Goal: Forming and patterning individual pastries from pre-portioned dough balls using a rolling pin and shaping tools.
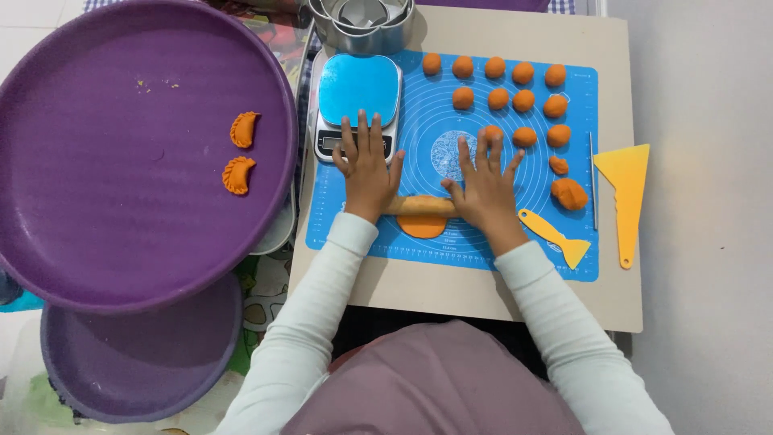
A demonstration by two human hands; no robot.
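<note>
While both flat, fingers-spread hands, left hand (368,167) and right hand (481,187), press the wooden rolling pin (420,206), we judge the orange dough disc (423,227) soft, best lifted by its edge.

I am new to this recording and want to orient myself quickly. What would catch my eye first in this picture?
In the centre, the left hand and right hand press flat on a wooden rolling pin over a flattened orange dough piece on the blue silicone baking mat. Rows of small orange dough balls fill the mat's upper right. At left, a large round purple plastic tray carries two crimped orange crescent pastries.
</note>
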